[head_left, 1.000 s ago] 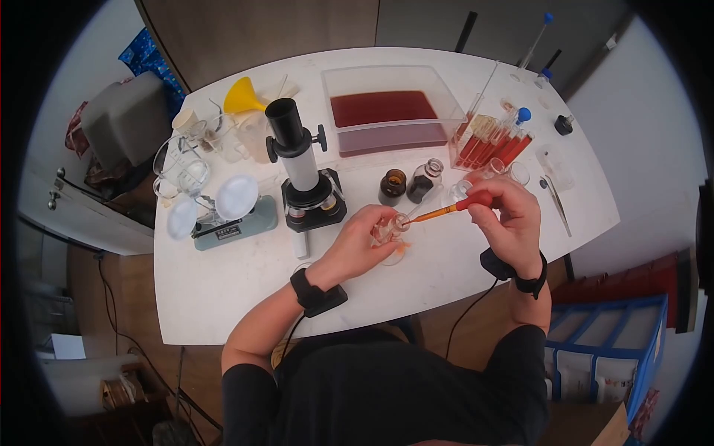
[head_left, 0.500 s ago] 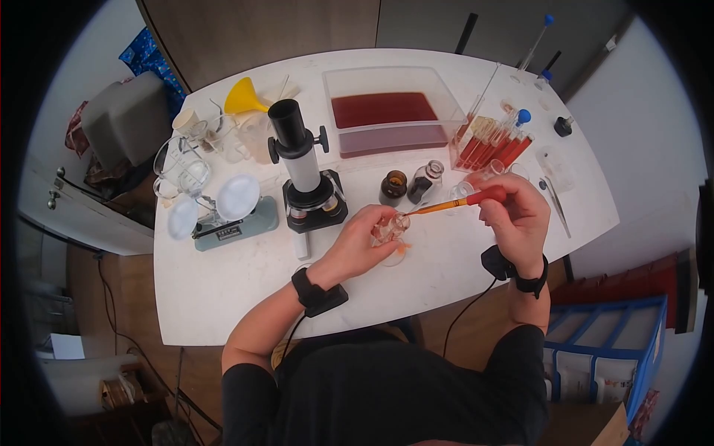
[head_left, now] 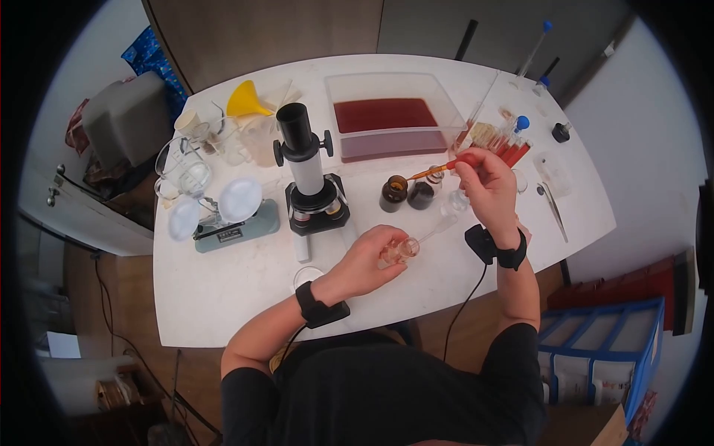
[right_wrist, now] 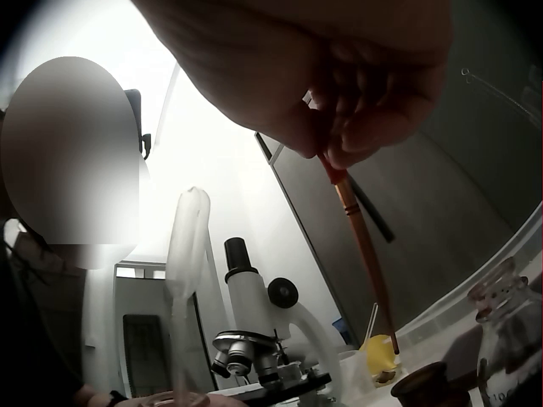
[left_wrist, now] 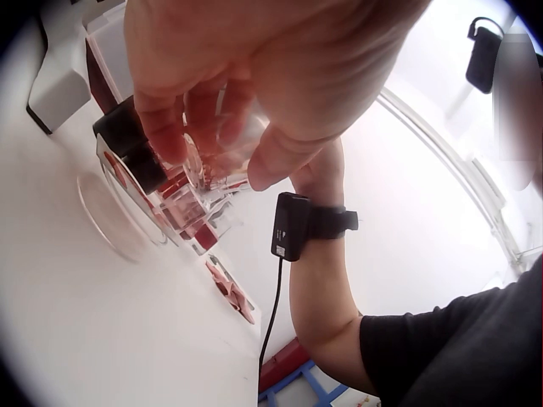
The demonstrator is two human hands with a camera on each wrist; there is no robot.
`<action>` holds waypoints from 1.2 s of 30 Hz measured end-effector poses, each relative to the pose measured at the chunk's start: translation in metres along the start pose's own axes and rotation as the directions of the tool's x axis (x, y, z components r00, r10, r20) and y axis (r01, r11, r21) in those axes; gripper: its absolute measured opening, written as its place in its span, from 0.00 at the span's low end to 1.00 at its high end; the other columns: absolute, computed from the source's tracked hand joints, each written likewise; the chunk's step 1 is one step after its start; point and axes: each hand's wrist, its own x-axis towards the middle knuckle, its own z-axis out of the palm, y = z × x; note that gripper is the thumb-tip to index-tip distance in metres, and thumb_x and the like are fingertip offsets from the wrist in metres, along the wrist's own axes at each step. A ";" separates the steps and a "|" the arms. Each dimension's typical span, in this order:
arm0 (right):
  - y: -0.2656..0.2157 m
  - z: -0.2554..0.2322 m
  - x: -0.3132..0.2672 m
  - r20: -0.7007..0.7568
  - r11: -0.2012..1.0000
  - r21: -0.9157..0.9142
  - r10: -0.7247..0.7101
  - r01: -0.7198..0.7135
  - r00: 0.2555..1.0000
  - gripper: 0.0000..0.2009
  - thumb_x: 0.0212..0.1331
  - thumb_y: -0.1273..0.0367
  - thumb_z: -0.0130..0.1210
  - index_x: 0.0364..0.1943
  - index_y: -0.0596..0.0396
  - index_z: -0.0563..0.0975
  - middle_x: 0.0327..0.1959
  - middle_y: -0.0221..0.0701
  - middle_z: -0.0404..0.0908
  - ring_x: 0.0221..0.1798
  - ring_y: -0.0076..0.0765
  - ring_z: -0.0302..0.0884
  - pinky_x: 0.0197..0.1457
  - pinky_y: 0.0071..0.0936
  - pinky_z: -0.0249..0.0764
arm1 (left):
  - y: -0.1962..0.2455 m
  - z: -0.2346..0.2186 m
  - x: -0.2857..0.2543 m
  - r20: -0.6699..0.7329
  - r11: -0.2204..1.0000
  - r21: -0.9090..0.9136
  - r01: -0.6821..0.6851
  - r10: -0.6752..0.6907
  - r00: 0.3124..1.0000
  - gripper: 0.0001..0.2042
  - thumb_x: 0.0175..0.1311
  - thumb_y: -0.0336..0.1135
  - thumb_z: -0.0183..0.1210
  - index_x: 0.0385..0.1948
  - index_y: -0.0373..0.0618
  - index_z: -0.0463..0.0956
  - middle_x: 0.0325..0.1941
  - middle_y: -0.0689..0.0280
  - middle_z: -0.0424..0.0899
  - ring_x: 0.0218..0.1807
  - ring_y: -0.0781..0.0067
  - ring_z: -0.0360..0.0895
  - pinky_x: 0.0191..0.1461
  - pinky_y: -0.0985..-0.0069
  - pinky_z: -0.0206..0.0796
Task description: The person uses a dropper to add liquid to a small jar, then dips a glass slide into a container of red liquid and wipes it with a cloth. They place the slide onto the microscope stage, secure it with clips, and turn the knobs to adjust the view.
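My left hand (head_left: 366,256) grips a small clear glass flask (head_left: 402,251), fingers round its body; a pinkish tint shows in the glass. A translucent plastic pipette (head_left: 440,226) leans out from the flask's mouth, its bulb uppermost in the right wrist view. Between thumb and fingers, my right hand (head_left: 489,192) pinches the red bulb of a dropper (right_wrist: 365,242) with an amber-orange tube. The dropper's tip points down at the mouth of a brown glass bottle (head_left: 393,197). Beside that bottle stands a clear glass bottle (head_left: 422,195) with dark contents, partly overlapped by the dropper.
A black-and-white microscope (head_left: 306,175) and a balance scale (head_left: 236,233) stand left. Behind are a plastic tub (head_left: 454,137) of dark red liquid and a yellow funnel (head_left: 244,100). At right are test tubes (head_left: 515,151) of red liquid and tweezers (head_left: 554,215).
The dropper has moved from the flask's mouth, back and left to above the brown bottle, with my right hand. My left hand has shifted slightly toward the front with the flask.
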 end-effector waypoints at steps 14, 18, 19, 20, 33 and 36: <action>0.013 0.023 0.006 0.046 0.986 -0.149 -0.069 0.075 0.997 0.04 0.57 0.75 0.56 0.34 0.61 0.78 0.26 0.26 0.78 0.24 0.15 0.73 0.26 0.13 0.70 | 0.001 0.001 -0.005 0.005 1.000 -0.006 -0.022 0.022 1.000 0.20 0.51 0.27 0.63 0.47 0.41 0.69 0.46 0.61 0.74 0.44 0.66 0.73 0.47 0.74 0.66; 0.016 0.023 0.005 0.046 0.993 -0.102 -0.050 0.054 0.998 0.05 0.58 0.75 0.56 0.36 0.62 0.77 0.27 0.25 0.78 0.25 0.15 0.74 0.26 0.13 0.70 | 0.001 0.000 -0.005 0.002 1.000 -0.012 -0.015 0.015 1.000 0.20 0.50 0.28 0.63 0.46 0.40 0.69 0.45 0.58 0.73 0.45 0.61 0.73 0.47 0.71 0.67; 0.017 0.023 0.004 0.047 0.995 -0.088 -0.036 0.040 0.998 0.05 0.58 0.75 0.56 0.37 0.62 0.77 0.27 0.25 0.78 0.25 0.15 0.74 0.26 0.13 0.70 | 0.002 0.000 -0.005 0.001 1.000 -0.014 -0.014 0.014 1.000 0.20 0.50 0.28 0.63 0.46 0.39 0.69 0.45 0.57 0.73 0.46 0.58 0.73 0.47 0.69 0.68; 0.017 0.022 0.004 0.048 0.997 -0.074 -0.021 0.025 0.999 0.06 0.58 0.75 0.55 0.38 0.62 0.77 0.28 0.25 0.78 0.25 0.15 0.74 0.25 0.13 0.70 | 0.001 0.001 -0.005 0.000 1.000 -0.013 -0.016 0.016 1.000 0.20 0.50 0.28 0.63 0.46 0.39 0.69 0.45 0.57 0.73 0.46 0.58 0.73 0.47 0.69 0.68; 0.020 0.015 -0.001 0.049 0.998 -0.027 0.055 -0.054 0.997 0.05 0.58 0.76 0.55 0.37 0.62 0.77 0.27 0.27 0.79 0.25 0.16 0.75 0.26 0.13 0.72 | 0.001 0.005 -0.001 0.021 1.000 -0.013 -0.009 0.009 1.000 0.20 0.50 0.28 0.63 0.46 0.39 0.69 0.45 0.58 0.73 0.46 0.60 0.73 0.48 0.71 0.67; 0.017 0.020 -0.002 0.057 1.000 -0.008 0.031 -0.030 0.998 0.04 0.56 0.76 0.56 0.34 0.62 0.78 0.25 0.28 0.78 0.25 0.16 0.75 0.26 0.14 0.72 | 0.003 0.005 -0.002 0.025 1.000 -0.016 -0.001 0.001 1.000 0.20 0.50 0.28 0.63 0.46 0.39 0.69 0.45 0.57 0.73 0.47 0.58 0.73 0.49 0.69 0.67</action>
